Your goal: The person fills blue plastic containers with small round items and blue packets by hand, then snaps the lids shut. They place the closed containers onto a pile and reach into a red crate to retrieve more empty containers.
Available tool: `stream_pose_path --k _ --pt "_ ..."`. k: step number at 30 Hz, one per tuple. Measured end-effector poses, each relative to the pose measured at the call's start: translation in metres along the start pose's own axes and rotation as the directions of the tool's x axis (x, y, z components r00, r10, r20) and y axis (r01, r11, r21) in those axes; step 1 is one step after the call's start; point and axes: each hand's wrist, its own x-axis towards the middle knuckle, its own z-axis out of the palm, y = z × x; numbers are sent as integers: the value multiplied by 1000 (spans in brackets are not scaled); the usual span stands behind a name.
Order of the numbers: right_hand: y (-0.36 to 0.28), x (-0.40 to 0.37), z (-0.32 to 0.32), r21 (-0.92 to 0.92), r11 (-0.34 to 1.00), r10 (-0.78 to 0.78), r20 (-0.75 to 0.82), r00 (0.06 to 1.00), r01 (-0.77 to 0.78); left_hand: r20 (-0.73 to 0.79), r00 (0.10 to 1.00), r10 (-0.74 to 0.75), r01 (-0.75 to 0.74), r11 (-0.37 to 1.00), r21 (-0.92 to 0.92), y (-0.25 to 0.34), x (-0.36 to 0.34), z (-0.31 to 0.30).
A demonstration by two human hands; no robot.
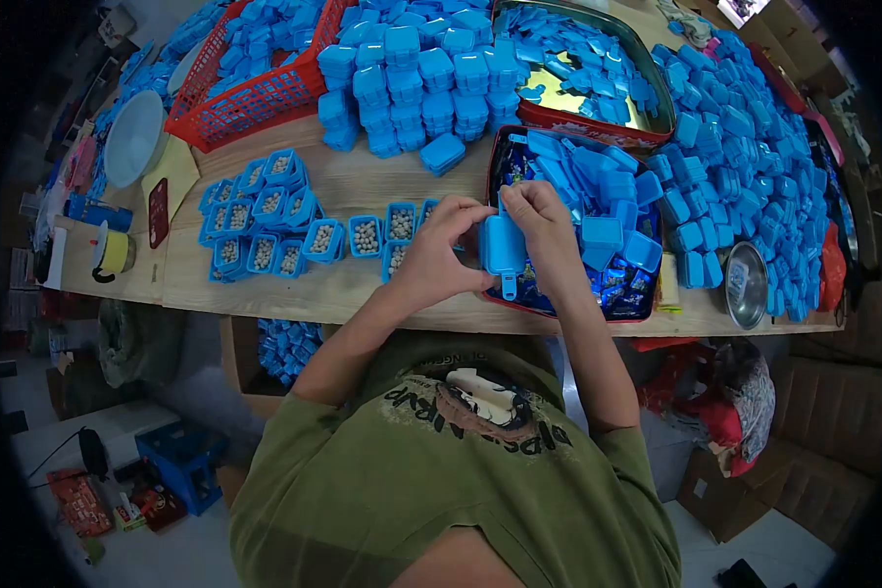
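A small blue plastic box [502, 245] is held up between my two hands, over the left side of a tin tray [647, 312]. My left hand [429, 250] grips it from the left, fingertips at its upper and lower edges. My right hand [541, 230] is closed on its upper right, with the thumb at the top edge. A clip tab sticks out at the bottom of the box. Inside the tray lie loose blue plastic parts [600, 233] and shiny dark-blue packets [612, 282]. Left of my hands stand open blue boxes [366, 235] filled with small pale balls.
Stacked blue boxes [402, 83] stand behind, beside a red basket [255, 103] and a tin [647, 132] of flat blue pieces. A large heap of blue boxes [735, 186] covers the right side, near a metal bowl [747, 284]. A phone-like red object [159, 211] lies left.
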Motion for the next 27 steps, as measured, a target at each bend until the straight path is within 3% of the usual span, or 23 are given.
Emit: stream_pose_path --k 4,6,7,9,14,27 --pt "4 -2 5 -62 994 -92 -63 994 88 11 999 -32 32 998 -53 3 1 1" --pt "2 -4 7 -358 881 -356 -73 932 308 11 999 -42 43 995 -85 2 1 1" --pt "2 -5 7 -358 881 -356 -72 932 309 5 999 -31 32 995 -91 1 1 2" --pt "3 -6 9 -528 763 -488 -91 868 373 -4 1000 -23 23 995 -95 1 1 0" --pt "-1 -9 11 -594 708 -529 -87 844 383 28 999 -19 16 996 90 16 1 -6" --pt "-5 -14 13 -637 690 -530 -123 839 342 -16 999 40 -38 993 107 17 -2 0"
